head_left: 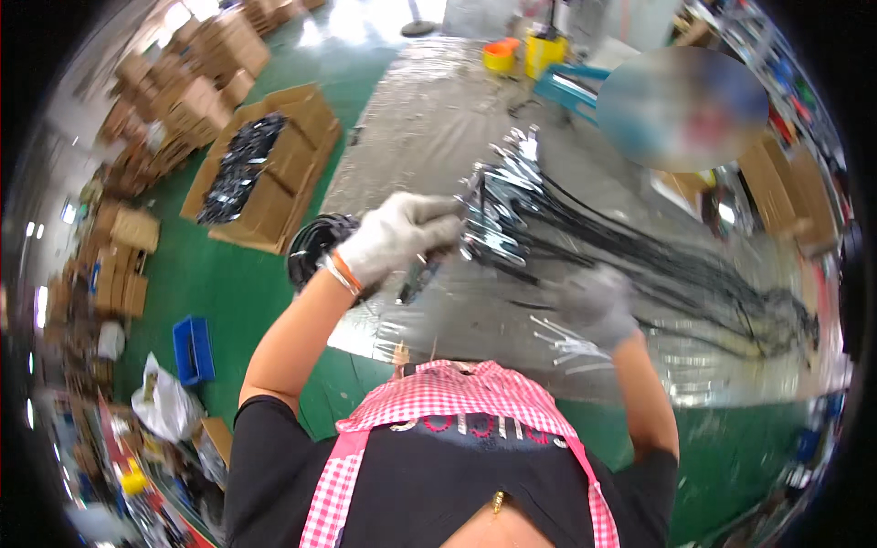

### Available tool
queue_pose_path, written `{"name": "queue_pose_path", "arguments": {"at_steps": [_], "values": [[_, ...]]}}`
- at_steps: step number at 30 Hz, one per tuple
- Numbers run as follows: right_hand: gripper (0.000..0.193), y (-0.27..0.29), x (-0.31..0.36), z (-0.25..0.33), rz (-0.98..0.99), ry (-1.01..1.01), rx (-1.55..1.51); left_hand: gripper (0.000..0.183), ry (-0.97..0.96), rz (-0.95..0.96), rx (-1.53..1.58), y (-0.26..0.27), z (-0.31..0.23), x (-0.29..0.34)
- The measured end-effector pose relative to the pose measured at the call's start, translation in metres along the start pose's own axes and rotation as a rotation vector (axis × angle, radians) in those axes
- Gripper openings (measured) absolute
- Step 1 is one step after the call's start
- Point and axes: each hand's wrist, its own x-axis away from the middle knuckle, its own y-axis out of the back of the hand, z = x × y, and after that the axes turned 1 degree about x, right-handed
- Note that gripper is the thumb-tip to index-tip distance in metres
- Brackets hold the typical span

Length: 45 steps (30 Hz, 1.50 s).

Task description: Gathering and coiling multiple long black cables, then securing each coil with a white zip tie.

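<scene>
The bundle of black cables [639, 248] lies on the grey table [393, 119], out in front of the person and mostly off to the right. Its long way goes from the shiny silver ends [498, 239], at the left, over to the right and a bit back toward the person. The left hand [402, 237], in a pale glove, is the nearer one to those ends. From that hand, I see the cables lead away to the right. Its fingers point at the ends and sit right by them, but I can't tell if they touch or hold any. The right hand [598, 306] is by the near side of the cables, closer to their middle than to the silver ends. It is blurry, so I can't tell if it is wide or closed. Just below it, I see thin white strips [571, 345] on the table. A black coil [311, 251] sits to the left, partly behind the left hand. Farther left, on the green floor [237, 301], stands a big cardboard box [297, 146] with dark shiny stuff in it.
</scene>
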Motion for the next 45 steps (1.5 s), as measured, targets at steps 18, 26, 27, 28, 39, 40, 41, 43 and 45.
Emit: {"name": "queue_pose_path", "arguments": {"at_steps": [18, 26, 27, 28, 39, 40, 41, 43, 45], "values": [[0.022, -0.041, -0.045, -0.062, 0.116, -0.287, 0.118, 0.036, 0.252, 0.019, 0.923, 0.014, 0.021, 0.028], [0.034, -0.082, 0.04, -0.028, -0.047, -0.224, -0.765, 0.03, 0.246, -0.269, 0.787, 0.028, 0.041, 0.005], [0.028, -0.029, -0.021, 0.019, 0.299, 0.041, 0.001, 0.031, 0.243, -0.246, 0.634, 0.006, 0.042, -0.001], [0.015, 0.002, -0.061, 0.065, 0.206, 0.112, 0.152, 0.032, 0.228, -0.223, 0.491, -0.018, 0.039, 0.003], [0.042, -0.147, 0.096, -0.135, 0.204, -0.294, 0.463, 0.042, 0.158, -0.129, 1.189, 0.048, 0.06, 0.052], [0.039, -0.122, 0.077, -0.106, 0.237, -0.105, 0.821, 0.041, 0.191, -0.219, 1.111, 0.036, 0.059, 0.049], [0.036, -0.093, 0.044, -0.076, 0.323, -0.098, 0.58, 0.037, 0.248, -0.24, 1.134, 0.023, 0.055, 0.04], [0.03, -0.036, -0.023, -0.005, 0.356, -0.075, 0.109, 0.03, 0.335, -0.226, 1.007, -0.001, 0.057, 0.027], [0.016, 0.008, -0.068, 0.069, 0.397, 0.136, 0.105, 0.019, -0.049, -0.218, 0.025, -0.024, 0.057, 0.024]]}}
